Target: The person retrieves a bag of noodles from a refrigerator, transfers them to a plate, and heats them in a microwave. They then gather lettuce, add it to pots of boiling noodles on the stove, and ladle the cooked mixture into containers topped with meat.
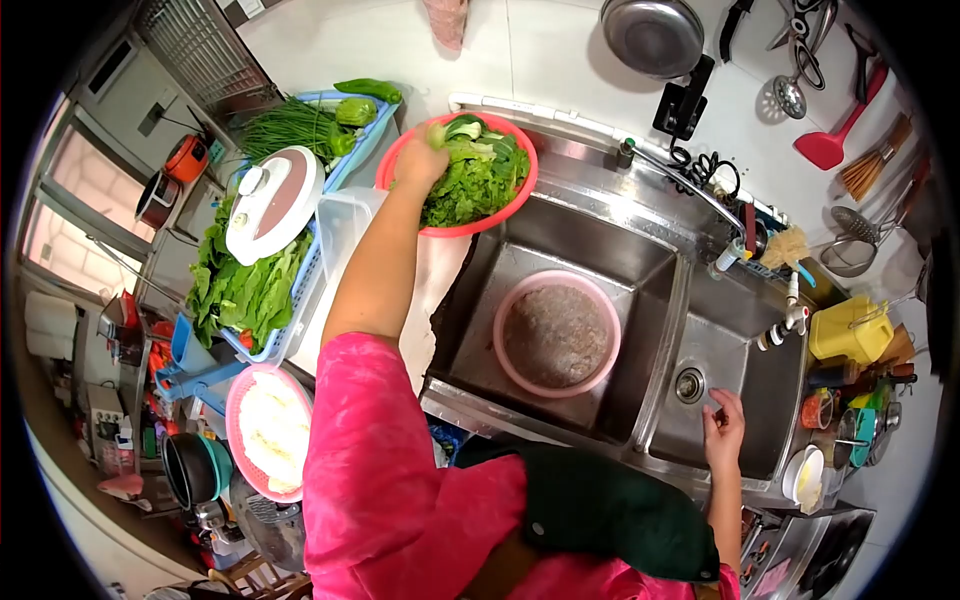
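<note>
My left hand [422, 162] is at the left side of a red basin [528, 186], its fingers closed round some of the leafy greens [475, 180] that fill it. My right hand [724, 425] hangs over the small right sink [715, 350], near its drain [689, 385]; its fingers are loosely bent and apart, with nothing between them. In the large left sink [640, 330] a pink basin [508, 367] holds cloudy, bubbly water.
Left of the red basin, blue baskets [297, 292] hold green vegetables, with a white oval lid [273, 206] on top. A pink colander [236, 440] stands lower left. A faucet [690, 186] reaches over the sinks. Utensils and a pan [653, 37] hang on the wall.
</note>
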Motion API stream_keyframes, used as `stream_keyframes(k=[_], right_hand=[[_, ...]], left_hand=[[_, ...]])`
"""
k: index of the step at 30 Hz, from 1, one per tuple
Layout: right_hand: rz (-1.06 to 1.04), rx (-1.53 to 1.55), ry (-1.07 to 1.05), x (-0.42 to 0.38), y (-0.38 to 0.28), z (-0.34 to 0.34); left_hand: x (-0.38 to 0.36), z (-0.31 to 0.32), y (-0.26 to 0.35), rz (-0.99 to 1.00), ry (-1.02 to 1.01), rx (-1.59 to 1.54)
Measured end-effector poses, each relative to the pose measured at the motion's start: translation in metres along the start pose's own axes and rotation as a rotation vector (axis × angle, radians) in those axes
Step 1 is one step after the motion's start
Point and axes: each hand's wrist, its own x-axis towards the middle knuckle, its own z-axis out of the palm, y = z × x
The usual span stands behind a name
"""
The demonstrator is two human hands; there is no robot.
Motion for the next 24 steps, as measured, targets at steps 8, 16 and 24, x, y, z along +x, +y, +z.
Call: stream_keyframes(k=[8,16,24], right_hand=[[0.007,-0.023,-0.035,-0.005,0.0,0.004],[-0.003,-0.004,-0.003,-0.005,-0.009,-0.006],[-0.301,-0.039,-0.153,0.085,-0.048,0.035]], left_hand=[[-0.025,0.03,0.032,-0.027,-0.496,0.375],[-0.023,0.018,0.022,-0.089,-0.265,0.188],[-0.217,-0.108,-0.001,-0.256,-0.323,-0.674]])
